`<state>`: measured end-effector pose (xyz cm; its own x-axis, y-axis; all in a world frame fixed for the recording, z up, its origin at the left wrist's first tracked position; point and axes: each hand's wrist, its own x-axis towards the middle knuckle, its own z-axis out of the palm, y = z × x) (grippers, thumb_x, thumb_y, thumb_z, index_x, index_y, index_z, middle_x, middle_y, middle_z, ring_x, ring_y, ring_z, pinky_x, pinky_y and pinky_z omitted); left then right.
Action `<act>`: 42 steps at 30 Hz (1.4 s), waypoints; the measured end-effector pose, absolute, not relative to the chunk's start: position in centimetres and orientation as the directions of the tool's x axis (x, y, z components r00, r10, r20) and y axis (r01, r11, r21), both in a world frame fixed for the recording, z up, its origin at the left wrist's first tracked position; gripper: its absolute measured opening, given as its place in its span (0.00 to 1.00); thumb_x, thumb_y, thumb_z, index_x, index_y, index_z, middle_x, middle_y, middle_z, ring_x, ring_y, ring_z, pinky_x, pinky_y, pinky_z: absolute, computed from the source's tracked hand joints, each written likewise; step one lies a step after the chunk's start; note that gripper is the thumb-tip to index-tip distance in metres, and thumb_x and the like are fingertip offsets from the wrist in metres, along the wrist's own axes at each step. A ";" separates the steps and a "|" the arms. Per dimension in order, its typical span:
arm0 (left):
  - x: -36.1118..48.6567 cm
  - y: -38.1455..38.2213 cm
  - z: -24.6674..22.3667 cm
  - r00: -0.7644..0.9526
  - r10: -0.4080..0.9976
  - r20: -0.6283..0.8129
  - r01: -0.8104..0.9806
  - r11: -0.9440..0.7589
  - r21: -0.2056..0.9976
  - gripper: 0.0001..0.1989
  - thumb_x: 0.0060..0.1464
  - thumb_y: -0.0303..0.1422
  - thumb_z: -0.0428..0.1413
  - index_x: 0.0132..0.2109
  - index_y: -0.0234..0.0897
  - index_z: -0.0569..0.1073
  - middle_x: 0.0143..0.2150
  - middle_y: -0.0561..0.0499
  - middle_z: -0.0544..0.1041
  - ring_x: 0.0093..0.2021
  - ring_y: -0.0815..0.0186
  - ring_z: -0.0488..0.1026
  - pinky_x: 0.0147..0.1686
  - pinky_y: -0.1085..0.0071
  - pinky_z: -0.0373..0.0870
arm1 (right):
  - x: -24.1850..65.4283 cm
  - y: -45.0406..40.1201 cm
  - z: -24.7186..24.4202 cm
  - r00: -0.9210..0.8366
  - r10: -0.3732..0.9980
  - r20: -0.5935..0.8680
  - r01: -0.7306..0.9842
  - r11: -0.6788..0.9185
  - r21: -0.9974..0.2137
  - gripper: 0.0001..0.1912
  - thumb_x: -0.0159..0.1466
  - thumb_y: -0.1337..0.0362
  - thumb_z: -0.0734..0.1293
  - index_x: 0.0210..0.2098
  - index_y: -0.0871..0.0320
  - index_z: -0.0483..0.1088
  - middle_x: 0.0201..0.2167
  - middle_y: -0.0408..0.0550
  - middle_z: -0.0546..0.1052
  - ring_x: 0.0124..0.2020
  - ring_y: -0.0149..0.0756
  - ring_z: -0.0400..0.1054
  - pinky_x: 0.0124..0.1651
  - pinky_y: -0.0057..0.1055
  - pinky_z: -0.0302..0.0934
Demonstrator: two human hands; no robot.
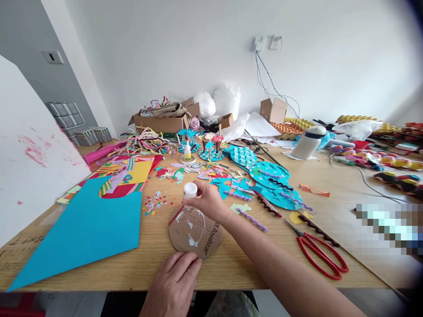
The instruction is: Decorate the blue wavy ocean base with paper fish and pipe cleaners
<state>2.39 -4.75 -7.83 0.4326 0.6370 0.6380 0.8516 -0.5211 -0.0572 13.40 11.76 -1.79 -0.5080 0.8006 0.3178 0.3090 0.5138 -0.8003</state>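
Observation:
A round brown cardboard disc (211,237) with printed lettering lies near the table's front edge. White glue (194,238) forms a curved line and blobs on its face. My right hand (209,202) grips a small white bottle (190,191), bottom up, over the disc's far edge; its nozzle is hidden. At the near edge, my left hand (176,277) is closed on the disc, fingertips pressed against the rim. Left of the bottle are tiny coloured paper scraps (155,203). Beyond it lie cut paper shapes (211,171).
A blue paper sheet (99,224) covers the left side. Red-handled scissors (320,255) and a long stick (366,273) lie at right. Blue decorated discs (269,171), another glue bottle (187,152), a white tumbler (309,143) and a cardboard box (161,123) stand or lie farther back.

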 end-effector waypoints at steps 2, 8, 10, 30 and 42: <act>2.4 -4.7 -7.9 0.434 0.640 0.634 0.849 -0.526 -0.050 0.16 0.59 0.26 0.41 0.45 0.36 0.72 0.40 0.49 0.77 0.37 0.67 0.73 0.36 0.73 0.72 | 14.4 12.0 -1.7 -0.492 0.814 0.308 0.335 0.503 -0.797 0.12 0.47 0.61 0.72 0.24 0.58 0.64 0.21 0.37 0.66 0.25 0.28 0.59 0.29 0.25 0.52; 2.3 -4.6 -8.1 0.442 0.634 0.635 0.840 -0.540 -0.046 0.15 0.59 0.27 0.42 0.46 0.36 0.72 0.40 0.48 0.76 0.38 0.67 0.72 0.37 0.74 0.72 | 17.2 12.0 -1.6 -0.427 0.866 0.259 0.311 0.410 -0.858 0.12 0.45 0.62 0.71 0.26 0.57 0.65 0.22 0.38 0.68 0.25 0.29 0.60 0.29 0.26 0.54; 2.2 -4.6 -8.2 0.439 0.628 0.642 0.842 -0.537 -0.050 0.15 0.59 0.27 0.42 0.46 0.36 0.72 0.40 0.48 0.76 0.38 0.67 0.72 0.38 0.74 0.72 | 17.8 11.8 -1.4 -0.410 0.875 0.256 0.299 0.394 -0.869 0.12 0.45 0.62 0.71 0.26 0.57 0.65 0.23 0.38 0.70 0.26 0.30 0.61 0.30 0.26 0.54; 1.5 -4.4 -8.7 0.509 0.580 0.636 0.817 -0.559 -0.144 0.16 0.59 0.27 0.42 0.47 0.38 0.72 0.41 0.50 0.76 0.38 0.68 0.72 0.40 0.76 0.70 | 15.7 13.4 -2.2 -0.422 0.859 0.289 0.251 0.418 -0.873 0.11 0.46 0.63 0.72 0.25 0.57 0.66 0.22 0.36 0.68 0.25 0.28 0.60 0.29 0.24 0.53; 1.8 -4.5 -8.1 0.506 0.584 0.635 0.819 -0.557 -0.141 0.15 0.60 0.28 0.42 0.47 0.38 0.71 0.41 0.51 0.77 0.38 0.68 0.73 0.40 0.76 0.70 | 18.5 11.5 -1.9 -0.413 0.876 0.249 0.284 0.384 -0.879 0.12 0.45 0.61 0.72 0.23 0.58 0.64 0.19 0.36 0.65 0.23 0.27 0.57 0.26 0.24 0.50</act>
